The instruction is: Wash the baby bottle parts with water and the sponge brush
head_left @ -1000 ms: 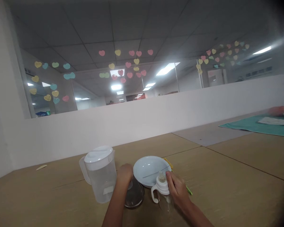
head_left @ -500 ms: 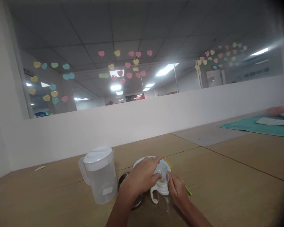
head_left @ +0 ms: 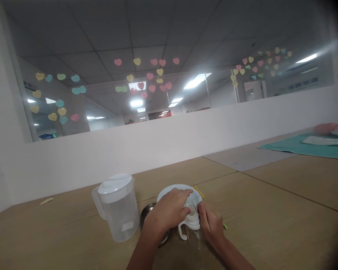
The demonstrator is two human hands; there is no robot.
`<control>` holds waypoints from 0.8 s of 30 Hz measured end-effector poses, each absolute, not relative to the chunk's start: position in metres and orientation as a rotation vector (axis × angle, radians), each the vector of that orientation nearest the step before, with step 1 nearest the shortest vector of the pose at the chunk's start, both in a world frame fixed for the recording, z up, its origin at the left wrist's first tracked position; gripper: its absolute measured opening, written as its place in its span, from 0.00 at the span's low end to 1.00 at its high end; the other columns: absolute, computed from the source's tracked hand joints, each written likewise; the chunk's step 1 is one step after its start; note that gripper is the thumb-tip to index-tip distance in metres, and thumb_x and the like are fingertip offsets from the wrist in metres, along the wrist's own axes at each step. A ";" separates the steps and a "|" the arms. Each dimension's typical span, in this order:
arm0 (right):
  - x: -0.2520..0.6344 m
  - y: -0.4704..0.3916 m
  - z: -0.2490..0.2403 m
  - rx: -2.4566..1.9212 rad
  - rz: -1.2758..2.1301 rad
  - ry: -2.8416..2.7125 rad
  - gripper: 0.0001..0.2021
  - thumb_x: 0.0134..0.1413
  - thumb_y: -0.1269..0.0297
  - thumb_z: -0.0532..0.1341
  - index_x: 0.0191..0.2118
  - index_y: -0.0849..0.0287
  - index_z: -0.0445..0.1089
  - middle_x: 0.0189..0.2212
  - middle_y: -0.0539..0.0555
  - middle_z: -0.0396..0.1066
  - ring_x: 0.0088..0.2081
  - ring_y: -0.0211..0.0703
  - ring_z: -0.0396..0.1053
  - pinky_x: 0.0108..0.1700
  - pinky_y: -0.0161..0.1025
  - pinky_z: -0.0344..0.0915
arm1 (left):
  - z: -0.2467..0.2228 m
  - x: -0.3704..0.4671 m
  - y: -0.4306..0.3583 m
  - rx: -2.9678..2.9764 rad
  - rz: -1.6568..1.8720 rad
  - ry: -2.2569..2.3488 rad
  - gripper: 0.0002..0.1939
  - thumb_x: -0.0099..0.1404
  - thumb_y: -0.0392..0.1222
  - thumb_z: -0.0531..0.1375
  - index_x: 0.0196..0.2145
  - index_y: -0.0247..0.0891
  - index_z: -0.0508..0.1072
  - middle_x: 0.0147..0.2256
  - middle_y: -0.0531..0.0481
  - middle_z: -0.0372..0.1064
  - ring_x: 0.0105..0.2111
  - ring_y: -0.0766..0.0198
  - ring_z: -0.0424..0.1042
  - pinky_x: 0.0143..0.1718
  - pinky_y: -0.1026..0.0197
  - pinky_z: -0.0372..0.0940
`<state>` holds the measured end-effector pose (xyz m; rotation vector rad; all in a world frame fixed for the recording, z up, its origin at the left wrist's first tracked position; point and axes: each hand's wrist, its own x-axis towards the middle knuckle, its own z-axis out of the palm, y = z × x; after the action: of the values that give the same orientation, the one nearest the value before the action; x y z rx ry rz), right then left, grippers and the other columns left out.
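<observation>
A clear vessel with a white collar and a hooked white handle (head_left: 182, 231) stands at the lower middle. My left hand (head_left: 173, 210) is curled round a clear rounded piece (head_left: 190, 206) on top of it, thumb and fingers on either side. At the right of the collar, my right hand (head_left: 210, 221) is closed in a pinch; what lies between its fingertips is too small to make out. A white plate (head_left: 169, 188) sits behind my hands. A round metal dish (head_left: 147, 213) is partly hidden under my left forearm.
A lidded clear pitcher (head_left: 121, 213) stands to the left. Beyond the plate lies a yellow item (head_left: 199, 192), with a green one (head_left: 225, 226) at the right. A teal cloth (head_left: 307, 146) is at the far right, and a white wall with a window runs behind.
My right hand has closed in against the collar, and the clear rim that stood at its fingertips no longer shows. My left hand stays nearly in place. The view has shifted slightly.
</observation>
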<state>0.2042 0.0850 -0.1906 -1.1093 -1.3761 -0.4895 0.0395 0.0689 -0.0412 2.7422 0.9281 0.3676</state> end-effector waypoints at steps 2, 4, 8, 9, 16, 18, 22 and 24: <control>0.205 0.085 -0.190 -1.108 -0.517 -1.376 0.19 0.63 0.61 0.44 0.22 0.56 0.60 0.18 0.50 0.63 0.22 0.37 0.61 0.26 0.34 0.56 | -0.044 0.041 0.070 2.751 0.373 0.918 0.28 0.62 0.40 0.55 0.60 0.42 0.58 0.57 0.45 0.62 0.56 0.52 0.61 0.58 0.53 0.55; 0.206 0.085 -0.191 -1.101 -0.538 -1.373 0.19 0.64 0.61 0.44 0.23 0.56 0.62 0.20 0.51 0.65 0.24 0.38 0.62 0.28 0.34 0.57 | -0.045 0.042 0.071 2.753 0.380 0.912 0.27 0.62 0.40 0.54 0.60 0.41 0.59 0.57 0.45 0.61 0.57 0.53 0.60 0.59 0.53 0.55; 0.207 0.085 -0.192 -1.108 -0.559 -1.371 0.18 0.64 0.63 0.45 0.24 0.57 0.62 0.20 0.51 0.64 0.24 0.38 0.62 0.28 0.34 0.57 | -0.046 0.043 0.072 2.749 0.370 0.902 0.26 0.63 0.41 0.53 0.59 0.40 0.60 0.58 0.45 0.60 0.58 0.53 0.60 0.59 0.52 0.54; 0.207 0.085 -0.193 -1.112 -0.559 -1.374 0.18 0.64 0.63 0.45 0.24 0.57 0.62 0.19 0.51 0.64 0.24 0.38 0.62 0.28 0.34 0.57 | -0.046 0.043 0.071 2.750 0.370 0.898 0.26 0.64 0.41 0.53 0.59 0.40 0.60 0.58 0.45 0.60 0.58 0.53 0.60 0.59 0.52 0.54; 0.207 0.085 -0.192 -1.118 -0.556 -1.375 0.19 0.64 0.62 0.44 0.25 0.57 0.63 0.21 0.51 0.65 0.25 0.39 0.62 0.29 0.35 0.57 | -0.045 0.044 0.071 2.747 0.374 0.900 0.25 0.64 0.41 0.52 0.59 0.43 0.61 0.59 0.48 0.60 0.58 0.55 0.59 0.60 0.54 0.54; 0.207 0.085 -0.192 -1.128 -0.554 -1.376 0.18 0.64 0.62 0.44 0.25 0.57 0.63 0.21 0.51 0.65 0.25 0.39 0.62 0.29 0.35 0.57 | -0.045 0.044 0.071 2.749 0.376 0.892 0.25 0.64 0.41 0.52 0.59 0.42 0.61 0.59 0.48 0.60 0.58 0.54 0.59 0.59 0.53 0.54; 0.207 0.086 -0.193 -1.116 -0.560 -1.377 0.17 0.63 0.63 0.45 0.25 0.57 0.63 0.21 0.51 0.65 0.25 0.39 0.62 0.29 0.35 0.57 | -0.045 0.044 0.071 2.747 0.388 0.887 0.25 0.63 0.40 0.52 0.59 0.42 0.62 0.59 0.47 0.60 0.58 0.54 0.60 0.59 0.52 0.55; 0.207 0.085 -0.191 -1.094 -0.569 -1.367 0.16 0.63 0.64 0.46 0.26 0.57 0.63 0.21 0.51 0.65 0.25 0.39 0.63 0.29 0.35 0.58 | -0.045 0.044 0.071 2.756 0.400 0.872 0.24 0.64 0.40 0.52 0.58 0.42 0.62 0.58 0.47 0.61 0.57 0.53 0.60 0.59 0.52 0.55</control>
<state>0.2066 0.0851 -0.1912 -1.0939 -1.3667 -0.5689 0.0440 0.0710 -0.0453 2.7557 0.8723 0.4005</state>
